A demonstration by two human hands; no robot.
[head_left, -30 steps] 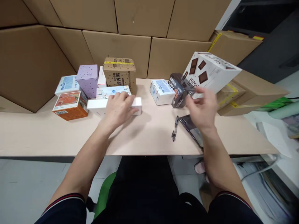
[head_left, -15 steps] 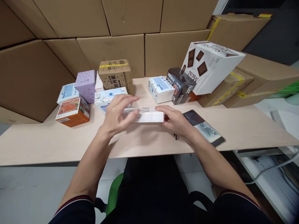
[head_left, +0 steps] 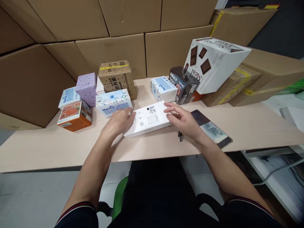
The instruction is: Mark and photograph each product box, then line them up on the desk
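Observation:
A flat white box (head_left: 148,122) with small printed labels on its upper face is tilted up from the table between my two hands. My left hand (head_left: 119,122) grips its left end, fingers curled round the edge. At the right end my right hand (head_left: 184,120) holds the box, fingers bent over the edge. A black pen (head_left: 180,136) lies partly hidden under my right wrist. Just right of that hand lies a dark phone (head_left: 211,129).
Small boxes stand at the back left: an orange one (head_left: 74,115), a purple one (head_left: 87,88), a brown carton (head_left: 117,77), a blue-white Manhua box (head_left: 114,102). Behind the white box are a tissue box (head_left: 163,88), a black box (head_left: 184,85) and a large white Meal box (head_left: 215,63). Cardboard cartons wall the back.
My left hand slid the white box from the left pile to the table's middle. My right hand came from the black box to its right end. The box now shows its labelled face.

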